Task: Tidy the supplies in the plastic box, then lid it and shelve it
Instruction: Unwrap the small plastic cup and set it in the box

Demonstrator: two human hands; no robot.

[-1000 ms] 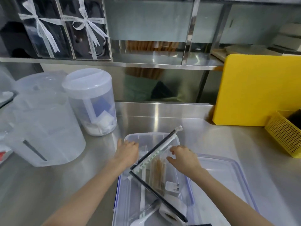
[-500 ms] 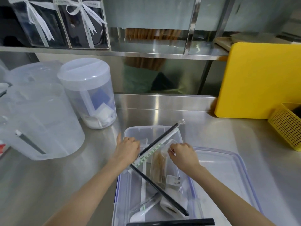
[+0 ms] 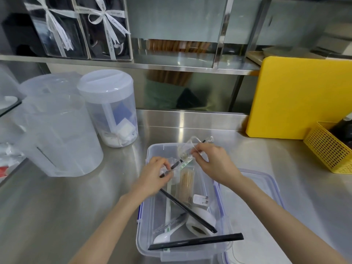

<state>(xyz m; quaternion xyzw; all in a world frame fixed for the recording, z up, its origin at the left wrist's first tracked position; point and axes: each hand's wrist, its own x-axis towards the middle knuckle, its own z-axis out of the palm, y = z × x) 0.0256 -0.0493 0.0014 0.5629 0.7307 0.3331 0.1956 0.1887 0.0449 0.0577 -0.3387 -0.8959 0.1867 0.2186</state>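
A clear plastic box [image 3: 144, 221] sits open on the steel counter in front of me. Its clear lid [image 3: 266, 189] lies flat to the right of it. Both hands hold a wrapped black straw [image 3: 182, 161] above the far end of the box: my left hand [image 3: 154, 178] grips its lower end, my right hand [image 3: 213, 162] pinches the upper part with its clear wrapper. Inside the box lie two more black straws [image 3: 196, 241], a pack of toothpicks [image 3: 186, 182], a white tape roll [image 3: 200, 223], a white spoon [image 3: 163, 238] and a small charger plug [image 3: 200, 200].
Two translucent plastic jugs [image 3: 55, 138] and a lidded canister [image 3: 110, 109] stand at the left. A yellow cutting board [image 3: 297, 100] leans on the back wall at the right, beside a yellow mesh basket [image 3: 327, 147]. A steel shelf [image 3: 152, 63] above holds ribboned boxes.
Both hands have lifted the wrapped straw off the box rim. My right hand rose and shifted toward the straw's upper end; my left closed around its lower end.
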